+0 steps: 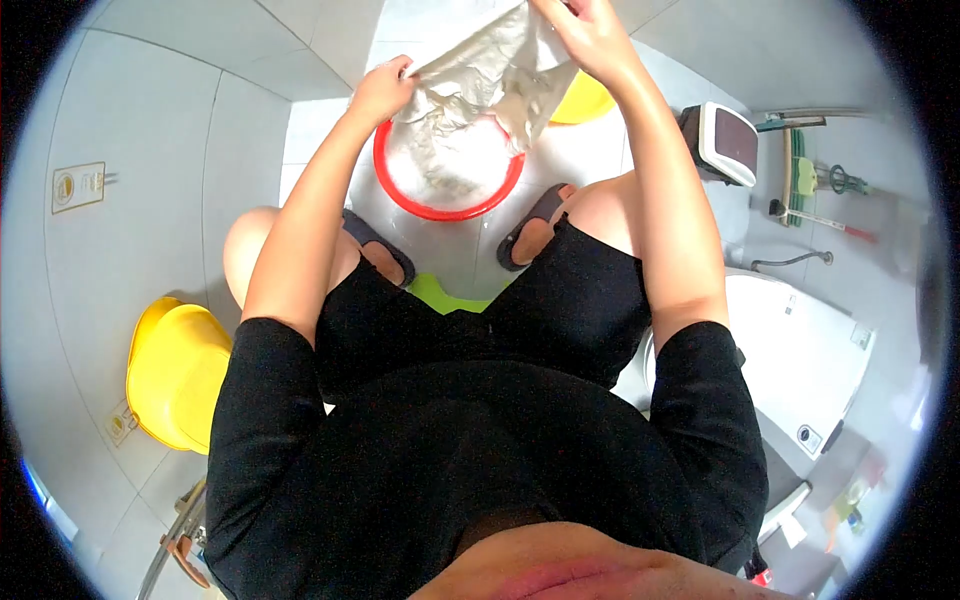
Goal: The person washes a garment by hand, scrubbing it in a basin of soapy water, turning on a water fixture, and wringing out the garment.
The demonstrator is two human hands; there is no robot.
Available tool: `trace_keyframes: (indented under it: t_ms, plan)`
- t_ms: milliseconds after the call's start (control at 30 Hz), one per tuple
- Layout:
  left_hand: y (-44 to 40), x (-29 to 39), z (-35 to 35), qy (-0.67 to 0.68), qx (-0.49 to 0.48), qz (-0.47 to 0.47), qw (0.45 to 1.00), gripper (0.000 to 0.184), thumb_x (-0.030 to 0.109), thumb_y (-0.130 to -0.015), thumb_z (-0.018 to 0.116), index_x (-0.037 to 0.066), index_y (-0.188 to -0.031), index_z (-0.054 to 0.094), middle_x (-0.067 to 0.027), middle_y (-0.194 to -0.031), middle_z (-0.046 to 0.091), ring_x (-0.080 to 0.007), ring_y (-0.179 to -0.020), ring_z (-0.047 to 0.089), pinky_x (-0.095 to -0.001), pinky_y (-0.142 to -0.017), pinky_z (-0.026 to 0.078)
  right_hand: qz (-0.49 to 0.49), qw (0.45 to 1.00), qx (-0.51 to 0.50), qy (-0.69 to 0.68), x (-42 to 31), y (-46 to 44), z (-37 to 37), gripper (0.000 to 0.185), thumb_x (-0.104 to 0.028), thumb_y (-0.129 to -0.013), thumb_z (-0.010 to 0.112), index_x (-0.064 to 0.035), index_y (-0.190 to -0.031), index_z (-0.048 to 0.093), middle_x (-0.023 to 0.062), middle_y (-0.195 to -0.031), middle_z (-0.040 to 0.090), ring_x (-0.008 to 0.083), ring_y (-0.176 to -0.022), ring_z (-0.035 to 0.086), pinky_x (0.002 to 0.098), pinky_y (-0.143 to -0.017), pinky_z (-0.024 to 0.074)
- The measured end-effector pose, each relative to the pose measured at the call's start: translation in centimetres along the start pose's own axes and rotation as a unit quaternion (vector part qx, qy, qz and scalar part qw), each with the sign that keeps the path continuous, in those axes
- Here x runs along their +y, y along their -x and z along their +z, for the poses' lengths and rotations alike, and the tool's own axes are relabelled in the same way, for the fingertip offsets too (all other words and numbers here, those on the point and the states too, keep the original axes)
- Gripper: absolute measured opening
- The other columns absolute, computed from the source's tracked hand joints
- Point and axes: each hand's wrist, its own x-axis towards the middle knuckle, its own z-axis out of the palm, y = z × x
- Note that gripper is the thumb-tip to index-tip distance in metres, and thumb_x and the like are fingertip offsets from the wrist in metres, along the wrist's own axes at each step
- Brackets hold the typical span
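A wet, pale grey-beige cloth (pixel 480 75) is stretched between my two hands, its lower part hanging into a red-rimmed basin (pixel 448 214). White suds (pixel 465 155) fill the basin, which stands on the floor in front of my feet. My left hand (pixel 383 90) is closed on the cloth's left edge, above the basin's rim. Higher up and farther right, my right hand (pixel 590 35) grips the cloth's upper right corner; its fingertips are partly cut off by the frame's top. What kind of cloth or garment it is, I cannot make out.
A yellow basin (pixel 585 100) sits behind the cloth to the right. On the left, a yellow tub (pixel 180 375) leans by the wall. A white-lidded bin (pixel 722 145), a brush (pixel 820 220) and a white toilet (pixel 800 340) are on the right. Under me is a green stool (pixel 445 297).
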Motion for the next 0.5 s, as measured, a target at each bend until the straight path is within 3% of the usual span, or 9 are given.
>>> trace_keyframes:
  t_ms: [67, 133, 167, 200, 267, 300, 333, 467, 500]
  plan:
    - [0.0, 0.5, 0.1, 0.070, 0.029, -0.017, 0.997, 0.032, 0.032, -0.093, 0.061, 0.009, -0.114, 0.069, -0.0166, -0.103, 0.073, -0.0341, -0.096, 0.068, -0.0413, -0.086, 0.051, 0.006, 0.999, -0.010, 0.031, 0.1, 0.2, -0.5, 0.019, -0.015, -0.097, 0.057, -0.0005, -0.103, 0.068, 0.0037, -0.090, 0.067, 0.0136, -0.086, 0.061, 0.0297, -0.080, 0.0493]
    - [0.0, 1.6, -0.6, 0.160, 0.027, -0.020, 0.987, 0.029, 0.027, -0.095, 0.061, 0.009, -0.116, 0.070, -0.0153, -0.100, 0.074, -0.0285, -0.091, 0.069, -0.0374, -0.083, 0.052, 0.069, 0.988, -0.066, 0.122, 0.1, 0.6, -1.1, 0.017, -0.013, -0.093, 0.058, -0.0022, -0.100, 0.070, 0.0063, -0.088, 0.069, 0.0162, -0.082, 0.061, 0.0303, -0.078, 0.0495]
    - [0.2, 2.5, -1.0, 0.161, 0.027, -0.021, 0.986, 0.029, 0.027, -0.095, 0.061, 0.009, -0.116, 0.070, -0.0153, -0.100, 0.074, -0.0285, -0.091, 0.069, -0.0374, -0.083, 0.052, 0.005, 0.963, -0.022, 0.269, 0.2, 1.2, -0.8, 0.021, -0.012, -0.089, 0.060, -0.0038, -0.105, 0.070, 0.0110, -0.096, 0.071, 0.0193, -0.088, 0.064, 0.0335, -0.079, 0.0511]
    - [1.0, 4.3, -1.6, 0.178, 0.029, 0.025, 0.983, 0.028, 0.024, -0.095, 0.061, 0.008, -0.115, 0.071, -0.0143, -0.097, 0.074, -0.0248, -0.089, 0.069, -0.0354, -0.081, 0.052, 0.006, 0.963, -0.023, 0.269, 2.1, 1.6, 0.0, 0.021, -0.012, -0.089, 0.060, -0.0038, -0.105, 0.070, 0.0110, -0.096, 0.071, 0.0193, -0.088, 0.064, 0.0335, -0.079, 0.0511]
    - [2.2, 6.7, -2.1, 0.194, 0.028, 0.068, 0.978, 0.026, 0.022, -0.095, 0.061, 0.007, -0.114, 0.072, -0.0133, -0.095, 0.074, -0.0211, -0.086, 0.069, -0.0334, -0.079, 0.052, -0.068, 0.965, -0.057, 0.246, 6.9, 2.3, 1.6, 0.066, -0.048, -0.079, 0.078, -0.0101, -0.131, 0.063, 0.0169, -0.111, 0.072, 0.0314, -0.103, 0.069, 0.0406, -0.093, 0.0525]
    - [2.6, 7.6, -2.0, 0.210, 0.020, 0.093, 0.973, 0.026, 0.020, -0.095, 0.062, 0.006, -0.114, 0.072, -0.0128, -0.095, 0.074, -0.0189, -0.084, 0.068, -0.0324, -0.077, 0.052, -0.016, 0.963, -0.111, 0.246, 6.3, 2.3, 2.7, 0.080, -0.049, -0.075, 0.082, -0.0129, -0.142, 0.056, 0.0154, -0.121, 0.069, 0.0296, -0.115, 0.065, 0.0379, -0.100, 0.0485]
    - [2.5, 8.0, -1.6, 0.225, 0.013, 0.118, 0.967, 0.026, 0.019, -0.094, 0.063, 0.004, -0.114, 0.072, -0.0122, -0.094, 0.074, -0.0166, -0.082, 0.067, -0.0313, -0.076, 0.052, -0.015, 0.963, -0.111, 0.246, 6.1, 1.9, 4.0, 0.080, -0.049, -0.075, 0.082, -0.0129, -0.142, 0.056, 0.0154, -0.121, 0.069, 0.0296, -0.115, 0.065, 0.0379, -0.100, 0.0485]
    - [2.6, 8.4, -1.8, 0.261, 0.027, 0.177, 0.948, 0.023, 0.019, -0.090, 0.070, 0.003, -0.107, 0.074, -0.0062, -0.100, 0.072, -0.0168, -0.092, 0.066, -0.0319, -0.081, 0.052, 0.035, 0.950, -0.188, 0.245, 5.1, 0.3, 6.5, 0.049, -0.038, -0.082, 0.077, -0.0092, -0.121, 0.069, 0.0151, -0.105, 0.073, 0.0309, -0.100, 0.070, 0.0403, -0.089, 0.0525]
    - [2.6, 7.9, -2.4, 0.281, 0.012, 0.152, 0.948, 0.040, 0.027, -0.085, 0.077, 0.004, -0.118, 0.070, -0.0078, -0.108, 0.070, -0.0208, -0.105, 0.064, -0.0357, -0.091, 0.050, 0.068, 0.933, -0.221, 0.277, 5.0, -0.1, 6.4, 0.038, -0.033, -0.083, 0.075, -0.0078, -0.112, 0.073, 0.0149, -0.098, 0.074, 0.0310, -0.093, 0.071, 0.0411, -0.085, 0.0536]
